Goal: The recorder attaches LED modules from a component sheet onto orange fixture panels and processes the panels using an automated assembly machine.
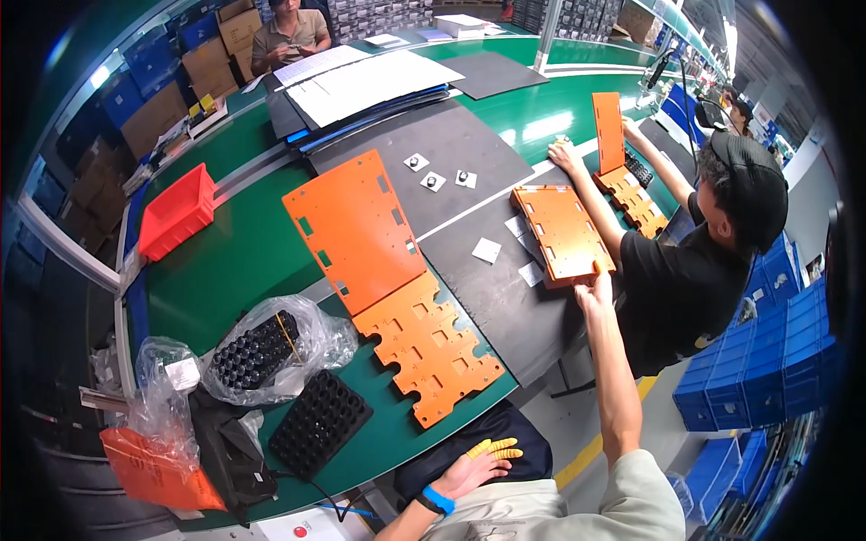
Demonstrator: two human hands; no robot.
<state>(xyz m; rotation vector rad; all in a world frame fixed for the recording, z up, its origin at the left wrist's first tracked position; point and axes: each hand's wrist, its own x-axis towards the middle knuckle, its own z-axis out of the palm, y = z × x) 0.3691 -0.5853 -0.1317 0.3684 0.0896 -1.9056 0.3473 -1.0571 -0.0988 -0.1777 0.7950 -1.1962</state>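
My right hand (594, 287) reaches out to the right and grips the near corner of a flat orange panel box (561, 233), its thumb on top. Yellow finger covers show on that hand. My left hand (478, 465) lies palm up near my lap, fingers stretched out and holding nothing, with yellow covers on some fingers and a blue band at the wrist. In front of me lie a flat orange plate with slots (356, 230) and, meeting its near edge, an orange plate with notched sides (435, 347).
A black tray with round pockets (320, 424) and a bagged black tray (257, 350) lie left. A red bin (178, 212) stands farther back. Small white squares with black parts (433, 181) sit on the grey mat (379, 144). A co-worker (695, 252) works at right, beside blue crates (767, 352).
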